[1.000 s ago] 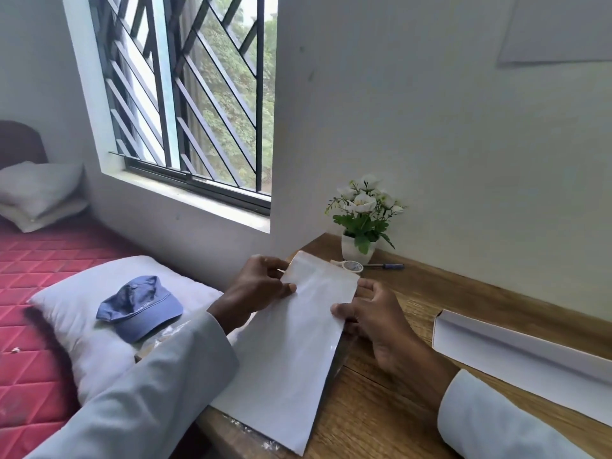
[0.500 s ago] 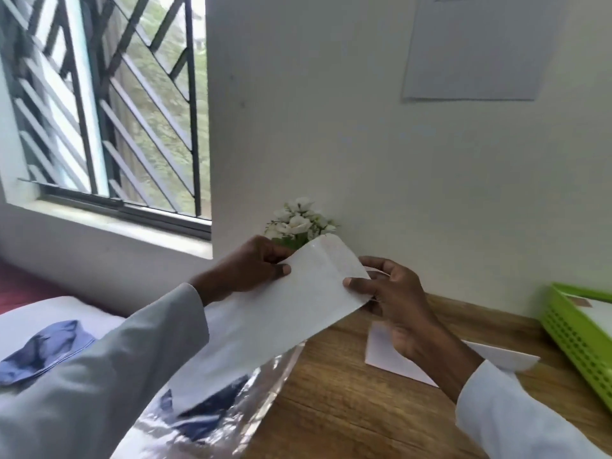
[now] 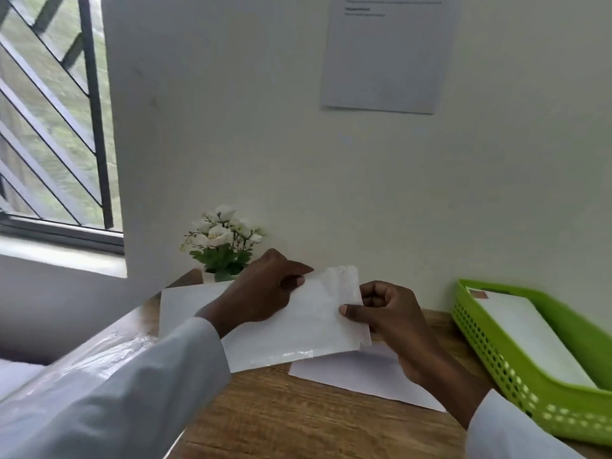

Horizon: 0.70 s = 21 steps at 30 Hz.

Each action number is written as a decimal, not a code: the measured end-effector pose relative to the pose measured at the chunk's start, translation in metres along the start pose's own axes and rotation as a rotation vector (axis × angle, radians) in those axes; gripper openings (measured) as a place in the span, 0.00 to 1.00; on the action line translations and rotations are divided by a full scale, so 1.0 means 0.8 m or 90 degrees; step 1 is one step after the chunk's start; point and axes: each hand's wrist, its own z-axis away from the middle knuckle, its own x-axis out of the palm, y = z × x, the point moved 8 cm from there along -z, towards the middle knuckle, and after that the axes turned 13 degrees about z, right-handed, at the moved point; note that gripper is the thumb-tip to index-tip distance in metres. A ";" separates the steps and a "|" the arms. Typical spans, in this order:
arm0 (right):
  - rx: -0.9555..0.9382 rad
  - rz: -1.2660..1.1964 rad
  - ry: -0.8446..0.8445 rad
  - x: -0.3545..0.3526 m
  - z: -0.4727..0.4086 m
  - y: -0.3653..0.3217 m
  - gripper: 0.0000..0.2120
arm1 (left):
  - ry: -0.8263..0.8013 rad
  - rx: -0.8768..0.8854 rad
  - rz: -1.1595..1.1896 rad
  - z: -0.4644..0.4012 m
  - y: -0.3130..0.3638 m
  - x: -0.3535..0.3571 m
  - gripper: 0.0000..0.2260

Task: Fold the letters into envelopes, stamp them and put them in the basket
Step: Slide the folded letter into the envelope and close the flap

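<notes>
I hold a long white envelope [image 3: 308,323] in the air above the wooden desk [image 3: 298,419]. My left hand [image 3: 261,289] pinches its upper edge near the middle. My right hand [image 3: 387,316] pinches its right end, where a thin flap sticks out. A white sheet of paper [image 3: 361,376] lies flat on the desk under my hands. At the right stands a green perforated basket [image 3: 490,356] with a white envelope [image 3: 530,332] inside that bears a reddish stamp [image 3: 479,294] at its far corner.
A small pot of white flowers [image 3: 222,243] stands at the back of the desk against the wall. Clear plastic wrap [image 3: 109,349] lies off the desk's left edge. A printed sheet [image 3: 384,51] hangs on the wall; a barred window [image 3: 49,111] is at left.
My view has swung right, away from the bed and cap, bringing the green basket in. Both hands lifted the envelope off the desk's left edge and carried it right, above the paper sheet.
</notes>
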 end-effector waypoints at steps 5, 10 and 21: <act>-0.005 -0.017 -0.026 -0.001 -0.001 0.012 0.11 | 0.038 0.028 -0.085 0.001 0.012 0.014 0.13; 0.039 -0.037 -0.088 0.008 -0.007 0.019 0.05 | 0.059 0.090 -0.114 0.004 0.013 0.020 0.18; 0.136 -0.254 -0.119 -0.017 -0.021 0.030 0.14 | -0.082 0.092 -0.317 0.025 -0.003 0.055 0.59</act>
